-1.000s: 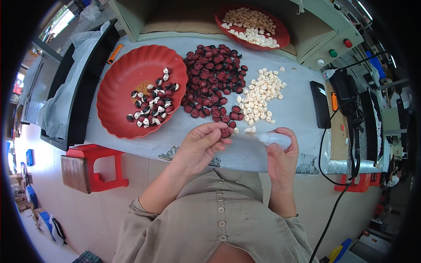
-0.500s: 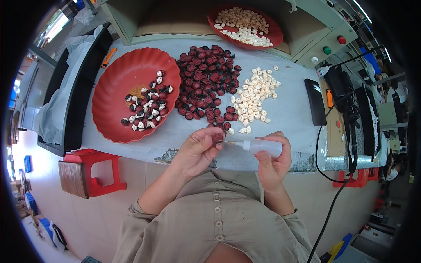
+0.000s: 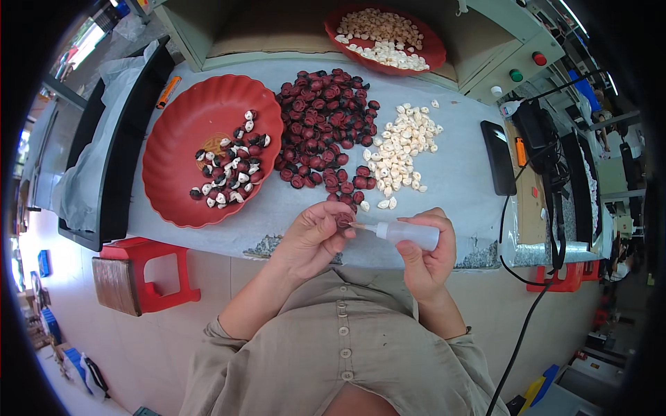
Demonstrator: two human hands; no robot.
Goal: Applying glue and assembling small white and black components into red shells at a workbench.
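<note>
Between the fingertips of my left hand [image 3: 313, 239] is a small dark red rose-shaped piece [image 3: 343, 220]. My right hand [image 3: 429, 258] grips a translucent white squeeze bottle [image 3: 411, 234], its thin nozzle pointing left and meeting the red piece. Just beyond my hands lies a heap of dark red and black rose-shaped pieces [image 3: 322, 118]. Cream-white small pieces [image 3: 402, 145] are spread to its right. On the left stands a scalloped red bowl [image 3: 173, 139], holding several joined red, black and white pieces [image 3: 232, 170].
A red plate [image 3: 436, 52] of cream and white pieces sits inside a grey-green metal box [image 3: 479, 59] at the back. Right of the pile lie a black phone [image 3: 497, 158] and cables. A black tray [image 3: 125, 149] and an orange marker [image 3: 168, 92] are at left; a red stool [image 3: 163, 267] stands below.
My right hand has brought the bottle slightly left, so its nozzle reaches further into the red piece. The left hand stays nearly still.
</note>
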